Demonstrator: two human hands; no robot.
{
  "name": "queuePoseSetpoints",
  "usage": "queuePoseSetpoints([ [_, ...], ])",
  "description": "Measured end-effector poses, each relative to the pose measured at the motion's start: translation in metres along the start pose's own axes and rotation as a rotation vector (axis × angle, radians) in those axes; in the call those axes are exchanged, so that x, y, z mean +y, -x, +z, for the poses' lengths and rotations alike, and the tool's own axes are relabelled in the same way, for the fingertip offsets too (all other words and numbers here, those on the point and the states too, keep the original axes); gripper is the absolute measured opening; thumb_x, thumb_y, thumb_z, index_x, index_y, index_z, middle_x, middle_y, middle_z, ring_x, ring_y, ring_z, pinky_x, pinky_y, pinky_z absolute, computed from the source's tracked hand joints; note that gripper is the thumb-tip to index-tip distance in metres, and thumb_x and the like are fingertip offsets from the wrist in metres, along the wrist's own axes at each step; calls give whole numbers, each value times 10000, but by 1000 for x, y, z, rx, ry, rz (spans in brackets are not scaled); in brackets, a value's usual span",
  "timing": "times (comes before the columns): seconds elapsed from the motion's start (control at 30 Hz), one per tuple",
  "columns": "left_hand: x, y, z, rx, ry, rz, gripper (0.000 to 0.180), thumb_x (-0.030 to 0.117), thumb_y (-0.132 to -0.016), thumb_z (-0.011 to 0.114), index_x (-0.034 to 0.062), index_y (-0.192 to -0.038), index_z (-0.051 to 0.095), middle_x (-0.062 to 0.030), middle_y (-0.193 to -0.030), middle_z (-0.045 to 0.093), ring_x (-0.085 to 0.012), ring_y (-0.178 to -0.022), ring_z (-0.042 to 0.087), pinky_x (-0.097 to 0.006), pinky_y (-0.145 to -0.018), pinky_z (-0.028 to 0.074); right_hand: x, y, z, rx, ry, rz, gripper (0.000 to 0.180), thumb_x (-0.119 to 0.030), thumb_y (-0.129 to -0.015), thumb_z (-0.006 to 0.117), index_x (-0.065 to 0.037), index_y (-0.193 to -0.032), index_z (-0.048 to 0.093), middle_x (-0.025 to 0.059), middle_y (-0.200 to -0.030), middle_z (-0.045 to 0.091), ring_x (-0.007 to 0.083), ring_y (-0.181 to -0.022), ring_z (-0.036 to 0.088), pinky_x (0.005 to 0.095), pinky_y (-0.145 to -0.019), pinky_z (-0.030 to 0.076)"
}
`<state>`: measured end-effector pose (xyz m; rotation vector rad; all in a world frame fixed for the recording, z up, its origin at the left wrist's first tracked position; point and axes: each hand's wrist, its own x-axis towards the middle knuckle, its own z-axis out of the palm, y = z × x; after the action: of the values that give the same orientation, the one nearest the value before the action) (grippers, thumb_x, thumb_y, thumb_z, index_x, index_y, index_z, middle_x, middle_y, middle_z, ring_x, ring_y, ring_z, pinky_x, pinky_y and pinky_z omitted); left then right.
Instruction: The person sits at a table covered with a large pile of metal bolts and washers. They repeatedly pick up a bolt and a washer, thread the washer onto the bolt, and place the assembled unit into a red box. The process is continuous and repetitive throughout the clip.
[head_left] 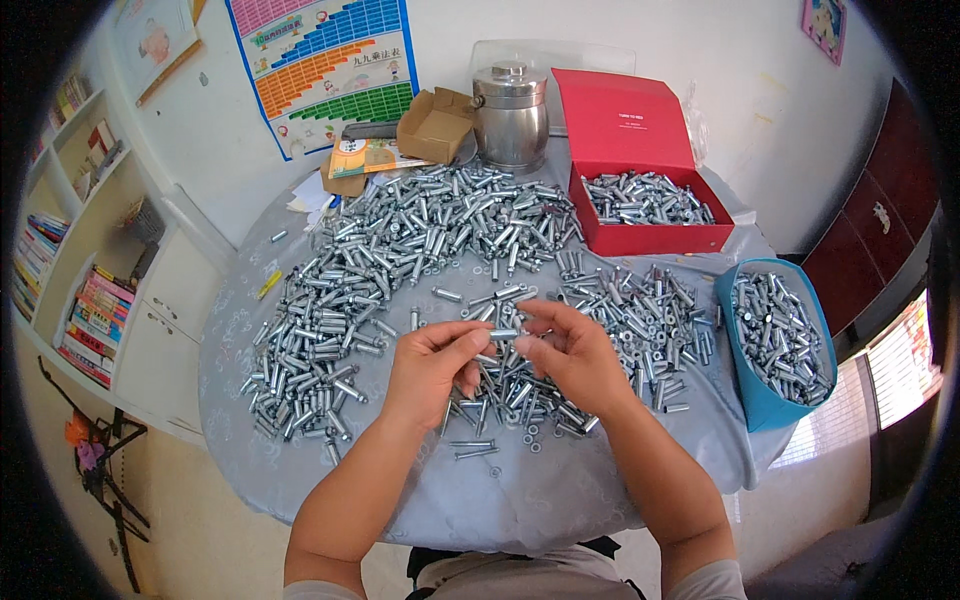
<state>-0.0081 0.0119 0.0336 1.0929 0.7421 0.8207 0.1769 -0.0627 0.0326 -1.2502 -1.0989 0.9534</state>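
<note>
A short silvery expansion bolt (504, 335) lies level between my hands over the middle of the table. My left hand (425, 368) pinches its left end between thumb and fingers. At the other end, the thumb and index finger of my right hand (578, 358) close on the bolt's tip. Beneath both hands spread loose screws, washers and nuts (530, 432), partly hidden by my fingers. A big curved heap of similar expansion bolts (420, 225) runs along the far and left side. More bolt parts and washers (650, 320) lie to the right of my right hand.
A red open-lidded box (650, 240) and a teal fabric bin (755, 375), both filled with bolts, stand at the right. At the back are a steel canister (512, 125) and a small cardboard box (437, 125). A yellow pen-like item (269, 285) lies left on the grey tablecloth (570, 505).
</note>
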Motion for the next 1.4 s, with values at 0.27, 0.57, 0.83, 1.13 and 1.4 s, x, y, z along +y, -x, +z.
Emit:
queuePoseSetpoints([
  [0.27,-13,-1,-3,27,35,26,220,116,-932,679,-15,-1108,701,-90,-843,712,-101,-527,588,-225,-417,457,11,3,1,15,-65,16,161,-120,-940,681,-9,-1057,674,-14,-844,650,34,-636,523,205,-545,420],
  [0.57,-19,2,-6,-4,62,40,215,104,-932,684,-24,-1104,702,-95,-866,724,-95,-572,609,-225,-470,496,4,2,-2,-30,-26,84,167,-71,-943,664,-2,-1096,665,10,-864,651,44,-631,542,205,-552,445],
  [0.83,-26,5,-5,-18,101,25,219,104,-939,674,-31,-1111,696,-114,-878,724,-102,-573,610,-229,-471,499,8,4,-5,-61,53,114,182,-107,-944,679,-7,-1095,661,-13,-779,626,39,-618,535,202,-539,429],
  [1.13,-29,5,-3,-23,129,23,226,113,-943,672,-26,-1120,690,-121,-901,726,-106,-579,616,-235,-476,509,12,7,-5,-22,28,21,227,-94,-917,711,-7,-1118,650,3,-785,631,42,-619,549,206,-538,437],
  [1.4,-31,4,0,3,139,16,229,124,-941,677,-22,-1118,689,-117,-900,727,-103,-580,617,-234,-479,513,14,6,-2,15,2,-1,189,-74,-926,686,-5,-1099,658,22,-831,656,55,-616,553,215,-557,463],
])
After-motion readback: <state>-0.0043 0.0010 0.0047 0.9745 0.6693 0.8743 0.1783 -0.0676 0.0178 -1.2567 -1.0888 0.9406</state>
